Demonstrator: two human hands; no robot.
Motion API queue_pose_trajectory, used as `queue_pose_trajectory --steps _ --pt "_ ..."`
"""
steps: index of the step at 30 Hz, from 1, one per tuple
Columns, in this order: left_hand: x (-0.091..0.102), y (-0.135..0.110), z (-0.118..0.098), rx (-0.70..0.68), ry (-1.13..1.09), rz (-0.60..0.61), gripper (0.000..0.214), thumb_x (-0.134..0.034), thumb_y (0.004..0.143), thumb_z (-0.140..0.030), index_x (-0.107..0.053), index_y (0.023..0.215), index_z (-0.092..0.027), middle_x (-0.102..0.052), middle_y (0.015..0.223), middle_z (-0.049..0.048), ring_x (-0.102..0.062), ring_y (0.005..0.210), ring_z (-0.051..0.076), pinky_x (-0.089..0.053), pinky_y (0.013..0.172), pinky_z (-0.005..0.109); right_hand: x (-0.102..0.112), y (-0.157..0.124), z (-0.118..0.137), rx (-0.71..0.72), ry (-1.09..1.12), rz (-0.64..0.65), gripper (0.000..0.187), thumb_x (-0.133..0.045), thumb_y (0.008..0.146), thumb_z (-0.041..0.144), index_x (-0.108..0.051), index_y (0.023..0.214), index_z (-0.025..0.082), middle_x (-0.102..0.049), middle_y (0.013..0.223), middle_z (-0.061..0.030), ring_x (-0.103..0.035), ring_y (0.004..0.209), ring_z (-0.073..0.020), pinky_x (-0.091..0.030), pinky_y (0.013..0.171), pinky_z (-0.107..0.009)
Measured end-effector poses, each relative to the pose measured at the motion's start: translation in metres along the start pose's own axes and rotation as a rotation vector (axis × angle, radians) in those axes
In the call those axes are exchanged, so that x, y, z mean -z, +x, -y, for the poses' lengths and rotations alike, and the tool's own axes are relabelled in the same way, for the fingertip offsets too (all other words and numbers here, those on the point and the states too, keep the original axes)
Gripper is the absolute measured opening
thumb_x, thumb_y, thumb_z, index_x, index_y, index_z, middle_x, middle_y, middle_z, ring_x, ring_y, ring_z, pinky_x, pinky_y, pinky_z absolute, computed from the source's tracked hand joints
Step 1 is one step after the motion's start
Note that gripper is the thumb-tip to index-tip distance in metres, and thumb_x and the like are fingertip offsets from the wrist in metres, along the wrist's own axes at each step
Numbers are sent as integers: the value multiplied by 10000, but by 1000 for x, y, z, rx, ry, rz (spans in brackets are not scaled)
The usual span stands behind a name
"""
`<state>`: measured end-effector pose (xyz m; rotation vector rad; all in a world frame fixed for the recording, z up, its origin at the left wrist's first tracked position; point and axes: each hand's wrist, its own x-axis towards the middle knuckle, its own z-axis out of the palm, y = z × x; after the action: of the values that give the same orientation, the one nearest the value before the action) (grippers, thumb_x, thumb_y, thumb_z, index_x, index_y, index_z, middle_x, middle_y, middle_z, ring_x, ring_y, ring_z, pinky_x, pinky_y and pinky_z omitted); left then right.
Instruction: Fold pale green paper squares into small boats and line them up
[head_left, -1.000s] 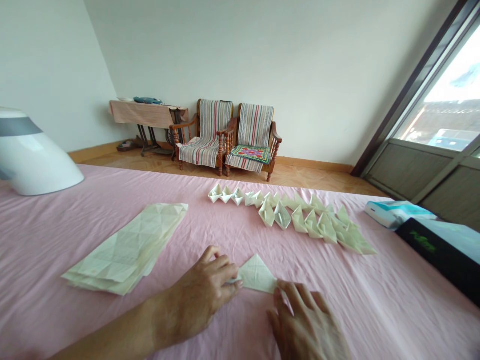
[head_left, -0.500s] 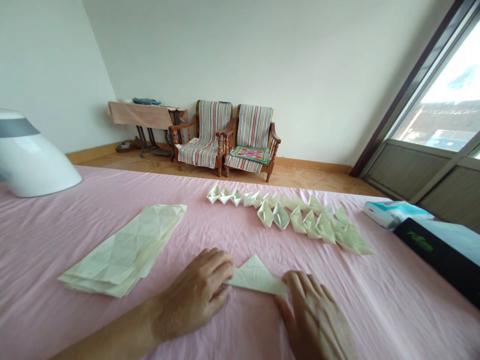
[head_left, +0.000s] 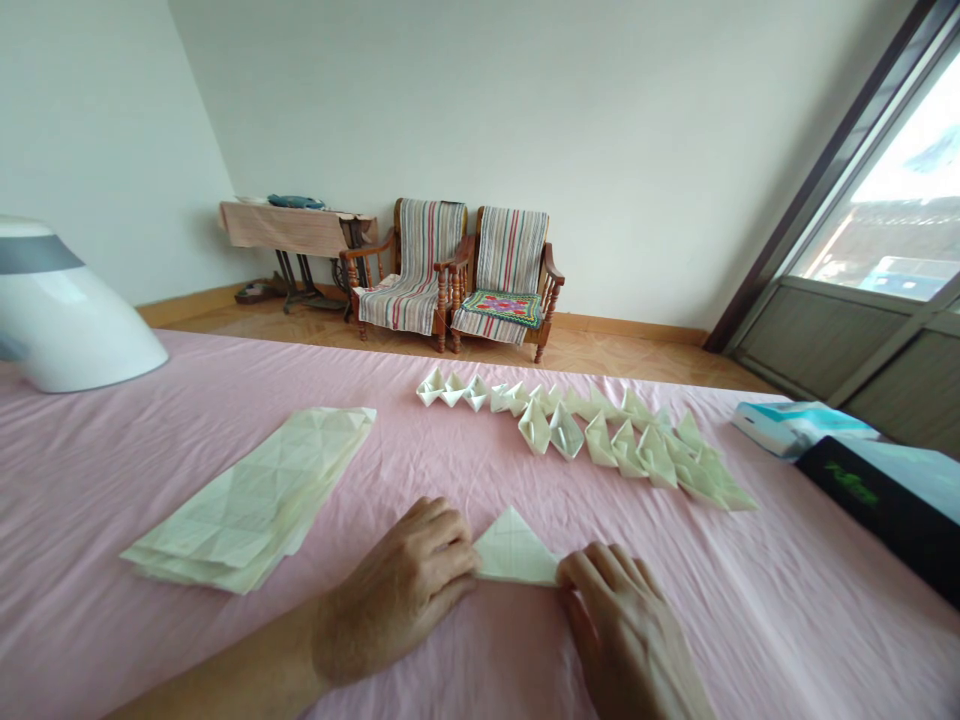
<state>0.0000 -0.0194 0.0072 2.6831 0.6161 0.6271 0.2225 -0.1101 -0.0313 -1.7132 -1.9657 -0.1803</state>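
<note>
A folded sheet of pale green paper [head_left: 514,548], now a triangle with its peak pointing away from me, lies on the pink cloth. My left hand [head_left: 420,570] pinches its left corner, fingers closed. At the right corner my right hand [head_left: 622,620] grips the paper between thumb and fingers. Fingertips of both hands cover the two lower corners. To the left lies a stack of creased paper sheets [head_left: 255,500]. Beyond my hands stand rows of folded paper boats [head_left: 626,448], pointed at their ends.
The pink cloth [head_left: 420,660] covers the surface. A white rounded object with a grey band [head_left: 75,320] stands at left. On the right are a blue-and-white packet [head_left: 799,425] and a black box [head_left: 862,500]. Two wooden armchairs [head_left: 510,270] stand by the far wall.
The paper's lower strip, formerly a flat band below the peak, is now folded so the sheet shows a plain triangle. Both hands stay at its corners, the left slightly further right.
</note>
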Motion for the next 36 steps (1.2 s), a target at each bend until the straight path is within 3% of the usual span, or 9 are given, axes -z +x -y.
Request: queue_pose_trajectory --steps 5,9,13,17,21,27,33,36 --pt "2 3 -1 -53 -55 55 91 -612 905 -118 -603 966 -185 -627 1035 13 -515 975 195 -340 917 359 0 3 -3 -14 40 68 182 -469 878 92 -541 789 234 -585 790 -35 -509 729 -241 -344 638 -332" --pt "5 5 -4 -27 25 163 202 -625 912 -231 -597 1113 -230 -609 1075 29 -513 981 217 -336 914 381 7 3 -1 -15 47 107 100 -552 877 226 -560 779 240 -587 787 -29 -534 745 -244 -363 653 -347" --pt "8 8 -8 -29 130 241 268 -607 915 -365 -596 1160 -255 -590 1079 49 -499 994 252 -328 915 420 14 5 0 -100 80 62 187 -541 894 382 -578 772 246 -603 774 -28 -563 732 -235 -380 655 -359" --pt "8 8 -10 -60 184 262 364 -573 923 -426 -551 1259 -286 -580 1079 62 -496 1000 267 -312 921 453 11 5 -8 -197 29 -47 254 -567 851 484 -594 912 240 -637 1034 -85 -589 916 -283 -412 756 -428" --pt "6 6 -10 -108 222 230 383 -538 944 -396 -516 1318 -312 -577 1083 66 -501 988 261 -311 911 453 1 2 -17 -243 61 -60 237 -603 776 391 -591 950 229 -606 1173 -109 -554 1072 -308 -422 839 -472" --pt "7 6 -11 -125 253 206 391 -548 940 -375 -520 1325 -312 -580 1101 77 -506 1007 269 -312 917 460 -7 0 -17 -314 112 -21 124 -604 723 304 -623 822 232 -556 1297 -126 -461 1237 -353 -406 897 -567" --pt "7 6 -13 -102 248 212 393 -539 946 -366 -504 1333 -312 -580 1102 71 -507 1019 269 -312 932 465 -1 5 -20 -358 179 86 101 -613 730 310 -649 802 248 -551 1329 -109 -485 1236 -351 -414 903 -587" --pt "8 6 -15 -90 243 222 390 -540 947 -366 -504 1329 -299 -582 1106 71 -509 1027 269 -314 937 462 -1 6 -16 -357 191 66 90 -590 735 288 -630 801 242 -563 1308 -108 -485 1233 -349 -401 909 -597"
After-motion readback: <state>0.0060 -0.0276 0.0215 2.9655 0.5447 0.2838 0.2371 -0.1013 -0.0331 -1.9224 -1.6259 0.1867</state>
